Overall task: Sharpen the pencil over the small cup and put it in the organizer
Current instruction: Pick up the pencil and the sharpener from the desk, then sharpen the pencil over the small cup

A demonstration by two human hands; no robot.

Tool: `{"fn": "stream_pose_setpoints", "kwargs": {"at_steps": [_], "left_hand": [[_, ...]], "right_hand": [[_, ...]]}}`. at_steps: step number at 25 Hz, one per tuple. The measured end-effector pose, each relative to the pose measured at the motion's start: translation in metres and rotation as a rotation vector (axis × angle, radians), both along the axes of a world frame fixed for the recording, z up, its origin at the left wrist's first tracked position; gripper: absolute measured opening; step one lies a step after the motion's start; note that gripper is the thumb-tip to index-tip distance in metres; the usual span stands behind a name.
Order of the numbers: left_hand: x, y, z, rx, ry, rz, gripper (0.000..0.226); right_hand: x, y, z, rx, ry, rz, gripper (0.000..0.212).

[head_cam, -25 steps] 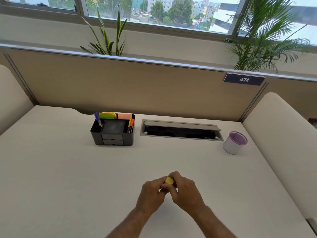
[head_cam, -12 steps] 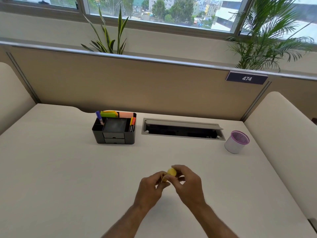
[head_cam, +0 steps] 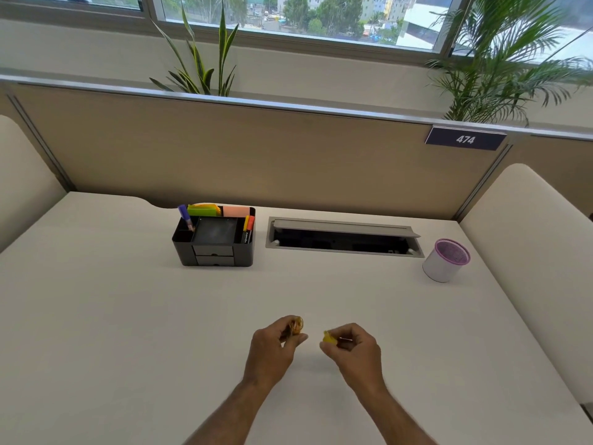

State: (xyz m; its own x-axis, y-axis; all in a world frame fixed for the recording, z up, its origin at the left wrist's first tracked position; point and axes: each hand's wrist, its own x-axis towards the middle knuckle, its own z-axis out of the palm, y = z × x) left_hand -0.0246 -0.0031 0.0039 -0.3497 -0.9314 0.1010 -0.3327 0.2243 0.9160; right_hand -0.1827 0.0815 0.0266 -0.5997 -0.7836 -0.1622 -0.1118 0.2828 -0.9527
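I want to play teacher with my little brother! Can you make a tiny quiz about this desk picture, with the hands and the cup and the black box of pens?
1. True or false: the small cup stands directly under the hands.
2. Which is nearer the organizer? A) the left hand B) the right hand
3. Fill in: each hand pinches a small ______-coloured piece.

Key
1. False. The cup stands far off to the right on the desk, near the open cable tray.
2. A.
3. Yellow: the left hand's piece and the right hand's piece are held apart.
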Motion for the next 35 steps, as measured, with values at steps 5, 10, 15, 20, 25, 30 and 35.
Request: {"fn": "stream_pose_setpoints", "kwargs": {"at_steps": [5,10,15,20,25,30,35], "left_hand": [[0.003,0.0,-0.004,-0.01,-0.03,0.001,0.025],[0.003,-0.001,-0.004,-0.008,-0.055,-0.011,0.027],[0.0,-0.004,-0.004,0.004,-0.053,-0.023,0.026],[-0.014,-0.001,0.0,0.019,-0.031,-0.045,0.027],[-0.043,-0.002,0.013,-0.009,0.039,-0.11,0.026],[-0.08,-0.011,0.021,0.047,0.126,-0.196,0.031],[-0.11,-0.029,0.012,-0.137,-0.286,-0.261,0.067]], "right_hand": [[0.007,-0.002,-0.024,0.088,0.158,0.108,0.044],[0.007,0.003,-0.051,0.148,0.416,0.213,0.061],[0.004,0.002,-0.058,0.256,0.574,0.276,0.061],[0.006,-0.001,-0.034,0.083,0.39,0.16,0.063],[0.003,-0.011,-0.009,-0.1,0.245,0.102,0.047],[-0.027,-0.015,-0.004,-0.131,0.207,-0.014,0.038],[-0.078,-0.019,0.003,-0.148,0.118,-0.174,0.034]]}}
